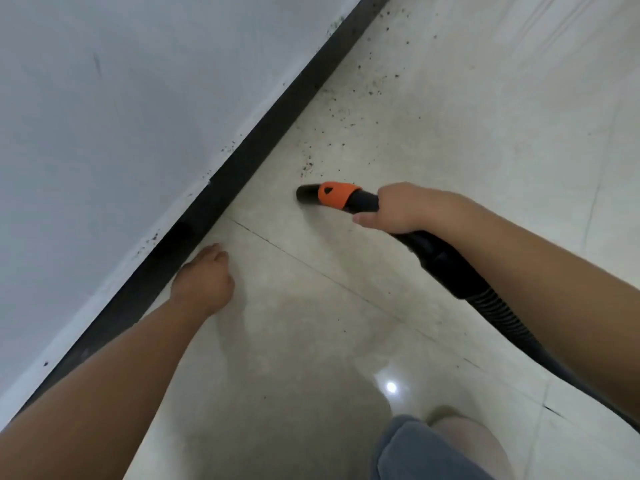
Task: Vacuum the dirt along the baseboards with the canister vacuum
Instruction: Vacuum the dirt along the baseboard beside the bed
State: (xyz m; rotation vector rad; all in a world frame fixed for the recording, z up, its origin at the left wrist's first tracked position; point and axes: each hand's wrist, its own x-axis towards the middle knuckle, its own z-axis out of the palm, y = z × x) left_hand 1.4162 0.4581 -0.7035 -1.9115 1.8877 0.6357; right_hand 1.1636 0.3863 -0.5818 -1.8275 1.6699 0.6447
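Note:
A black vacuum hose [450, 265] ends in an orange collar and a short black nozzle [306, 194], which points left just over the pale tiled floor. My right hand [398, 207] grips the hose right behind the orange collar. Dark specks of dirt [341, 112] are scattered on the tiles beyond the nozzle, along the black baseboard [277, 112]. My left hand [204, 278] hangs low beside the baseboard with loosely curled fingers, holding nothing. The canister is out of view.
A white wall [121, 98] rises above the baseboard on the left, with a few specks on the baseboard's top edge. Glossy tiles [485, 133] stretch to the right. My knee in grey shorts [426, 448] shows at the bottom.

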